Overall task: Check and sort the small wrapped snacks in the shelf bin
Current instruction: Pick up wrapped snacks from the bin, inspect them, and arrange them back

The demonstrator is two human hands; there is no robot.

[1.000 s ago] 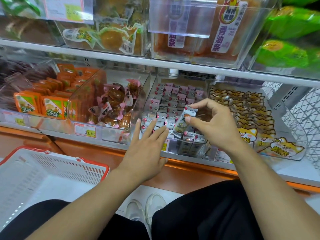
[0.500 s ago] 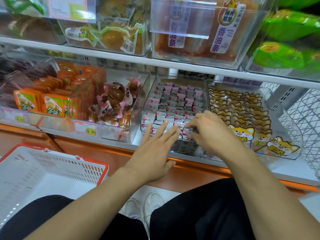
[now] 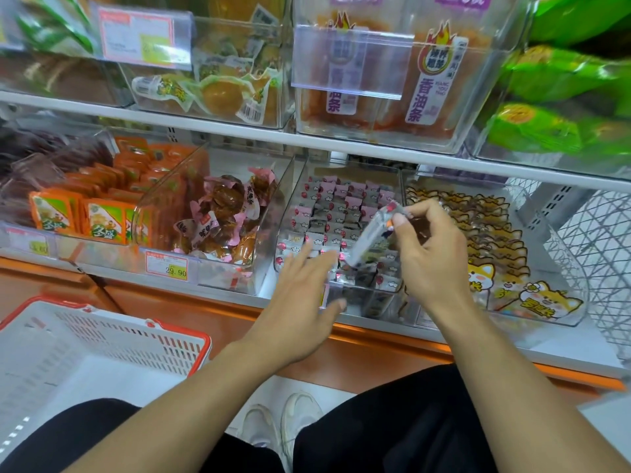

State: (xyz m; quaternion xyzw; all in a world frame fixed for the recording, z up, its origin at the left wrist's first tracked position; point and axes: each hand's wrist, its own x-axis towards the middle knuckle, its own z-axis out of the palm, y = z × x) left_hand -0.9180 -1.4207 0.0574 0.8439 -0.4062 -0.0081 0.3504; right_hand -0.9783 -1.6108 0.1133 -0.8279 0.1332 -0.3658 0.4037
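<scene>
Head view: right hand (image 3: 432, 254) pinches one small wrapped snack (image 3: 370, 237) between thumb and fingertips, lifted tilted above clear shelf bin (image 3: 285, 213) at lower shelf's front edge. Bin holds rows of pink-and-grey snacks (image 3: 336, 206). Left hand (image 3: 300, 302) flat, fingers straight, holding nothing, blurred over bin's front lip. White basket with red rim (image 3: 112, 339) low left, below shelf.
</scene>
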